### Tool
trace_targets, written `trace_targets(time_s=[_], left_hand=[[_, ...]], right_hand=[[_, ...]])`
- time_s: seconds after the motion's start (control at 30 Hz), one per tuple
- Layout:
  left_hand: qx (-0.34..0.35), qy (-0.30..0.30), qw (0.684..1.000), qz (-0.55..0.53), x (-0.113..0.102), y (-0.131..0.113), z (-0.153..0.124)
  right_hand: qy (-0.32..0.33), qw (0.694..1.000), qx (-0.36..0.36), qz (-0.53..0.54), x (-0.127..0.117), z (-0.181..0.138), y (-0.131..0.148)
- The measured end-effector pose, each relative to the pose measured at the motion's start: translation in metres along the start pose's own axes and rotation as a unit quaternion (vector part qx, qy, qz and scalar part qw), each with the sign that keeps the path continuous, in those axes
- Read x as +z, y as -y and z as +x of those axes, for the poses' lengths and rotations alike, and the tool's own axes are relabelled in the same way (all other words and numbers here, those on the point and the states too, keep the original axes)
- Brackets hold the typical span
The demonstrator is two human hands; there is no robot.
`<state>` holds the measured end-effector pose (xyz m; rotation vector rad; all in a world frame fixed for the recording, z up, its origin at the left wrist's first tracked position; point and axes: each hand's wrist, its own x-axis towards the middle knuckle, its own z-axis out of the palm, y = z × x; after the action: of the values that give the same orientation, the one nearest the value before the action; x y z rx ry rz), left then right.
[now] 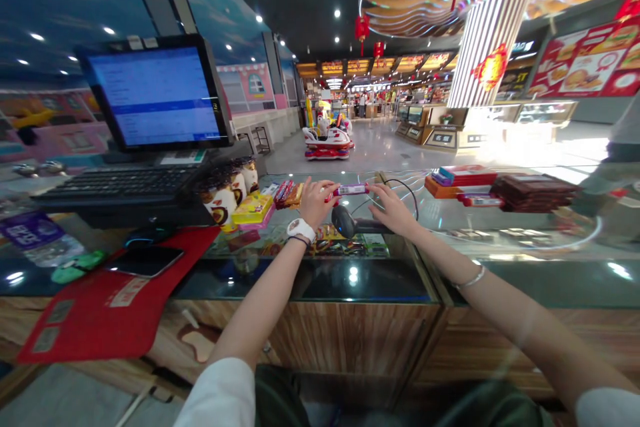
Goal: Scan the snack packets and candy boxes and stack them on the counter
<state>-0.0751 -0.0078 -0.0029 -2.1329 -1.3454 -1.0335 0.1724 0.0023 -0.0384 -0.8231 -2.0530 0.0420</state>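
Note:
A slim red and purple candy pack [353, 189] with a white barcode label is held level above the glass counter. My left hand [317, 201] grips its left end, and the fingers of my right hand [393, 208] pinch the right end. Just below the pack lies a dark barcode scanner [346, 221], its handle reaching under my right hand. Left of my left hand are small snack packs [287, 193] and a yellow box [253, 207]. Stacked red boxes [467, 175] and dark brown packs [535, 192] sit to the right.
On the left stand a monitor [157, 97], a keyboard [120, 183] and several patterned cups [223, 203]. A phone [147, 260] rests on a red mat [120, 307] overhanging the counter edge. A black cable [413, 197] loops behind my right hand. Farther off is a toy ride [327, 139].

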Motion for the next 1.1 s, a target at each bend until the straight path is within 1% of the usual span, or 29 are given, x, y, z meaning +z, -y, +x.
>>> trace_targets(time_s=[0.07, 0.23, 0.37, 0.5, 0.63, 0.8, 0.93, 1.1], left_hand=[[-0.004, -0.001, 1.0, 0.003, -0.001, -0.008, 0.001], [-0.042, -0.018, 0.999, 0.011, -0.004, -0.031, 0.01], [-0.059, -0.01, 0.998, 0.011, -0.006, -0.056, 0.019], [-0.077, 0.008, 0.997, 0.001, -0.001, -0.088, 0.029], [-0.076, 0.033, 0.997, -0.007, 0.014, -0.123, 0.042], [-0.017, 0.11, 0.994, -0.008, 0.037, -0.165, 0.056], [0.037, 0.155, 0.987, 0.002, 0.059, -0.197, 0.064], [0.051, 0.202, 0.978, -0.008, 0.082, -0.233, 0.071]], right_hand=[[-0.01, 1.0, 0.009, 0.009, -0.002, 0.001, 0.001], [-0.04, 0.998, 0.037, 0.033, -0.013, 0.007, 0.008], [-0.05, 0.997, 0.044, 0.027, -0.03, 0.006, 0.006], [-0.048, 0.997, 0.054, 0.018, -0.052, -0.008, -0.004], [-0.061, 0.995, 0.08, -0.005, -0.075, -0.031, -0.022], [-0.065, 0.99, 0.114, -0.043, -0.109, -0.063, -0.053], [-0.048, 0.986, 0.138, -0.076, -0.134, -0.092, -0.076], [-0.029, 0.98, 0.162, -0.108, -0.158, -0.125, -0.097]])
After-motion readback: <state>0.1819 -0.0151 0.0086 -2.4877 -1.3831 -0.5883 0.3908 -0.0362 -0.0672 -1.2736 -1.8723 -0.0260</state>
